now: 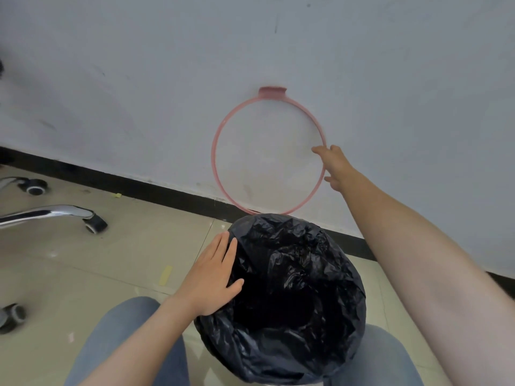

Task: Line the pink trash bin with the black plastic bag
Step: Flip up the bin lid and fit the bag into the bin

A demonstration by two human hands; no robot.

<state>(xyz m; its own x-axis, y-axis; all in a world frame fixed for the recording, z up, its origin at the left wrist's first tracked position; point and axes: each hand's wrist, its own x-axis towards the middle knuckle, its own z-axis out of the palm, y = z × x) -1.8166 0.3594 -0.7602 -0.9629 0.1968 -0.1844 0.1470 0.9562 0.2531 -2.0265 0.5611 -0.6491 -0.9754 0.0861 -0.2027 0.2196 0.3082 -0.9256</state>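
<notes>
A black plastic bag lies spread over the mouth of a round bin between my knees, its edge folded down the outside. The bag hides the bin's walls almost wholly. A thin pink ring with a flat tab on top leans upright against the white wall just behind the bin. My right hand reaches out and grips the ring's right side, thumb below and fingers above. My left hand lies flat on the bag's left rim, fingers apart, holding nothing.
Chrome chair legs with black casters stand on the tiled floor at the left. A black baseboard runs along the foot of the wall. My knees in blue jeans flank the bin.
</notes>
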